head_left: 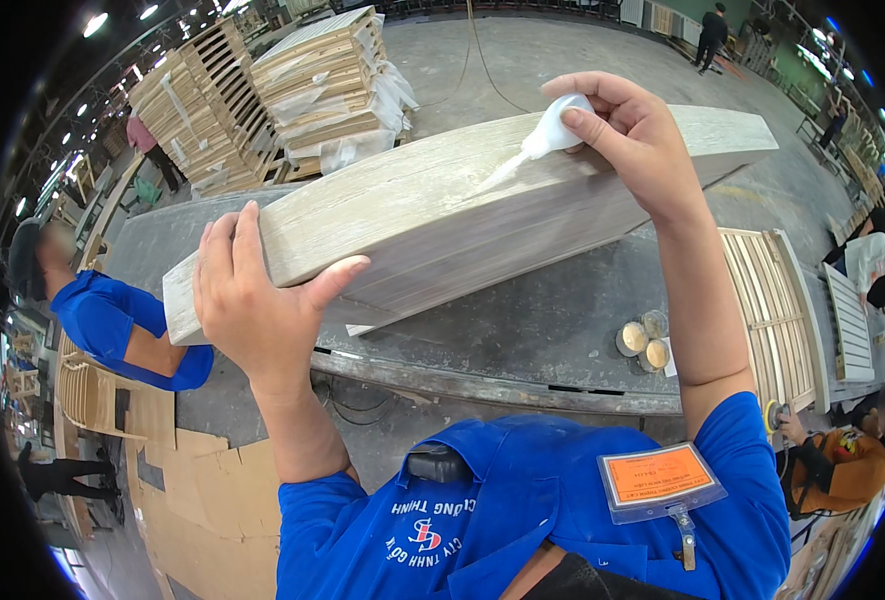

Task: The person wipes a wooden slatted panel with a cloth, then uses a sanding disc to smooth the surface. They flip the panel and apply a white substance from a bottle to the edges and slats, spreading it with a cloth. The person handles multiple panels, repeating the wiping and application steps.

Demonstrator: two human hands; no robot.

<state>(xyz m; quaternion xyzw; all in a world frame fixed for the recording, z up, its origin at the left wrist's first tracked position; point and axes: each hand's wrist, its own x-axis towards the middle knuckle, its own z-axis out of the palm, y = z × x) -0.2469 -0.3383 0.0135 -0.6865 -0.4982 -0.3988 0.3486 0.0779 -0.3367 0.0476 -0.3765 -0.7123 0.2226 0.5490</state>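
"Where are the hands?"

"The left hand (257, 305), at nine o'clock, spreads wide across the wooden panel (382, 190), fingers over the pale top edge, thumb on the near side, gripping it. The right hand (647, 145), toward two o'clock, is closed around a white squeeze bottle (559, 120), thumb and fingers pinching its body."

"And the bottle's aim?"

"At one o'clock, tilted, its nozzle slanting down toward seven onto the panel's top edge. Whether the tip touches is too fine to tell."

"The panel itself?"

"Thick, grey-toned, gently curved along the top, it runs from nine o'clock to two above the dark worktop (522, 350)."

"What surrounds it?"

"Three small round cups (631, 339) of pale contents cluster on the worktop, just past three o'clock. A slatted wooden frame (774, 310) stands farther out at three, wrapped stacks of wooden frames (317, 90) at eleven, and a co-worker in blue (107, 315) at nine."
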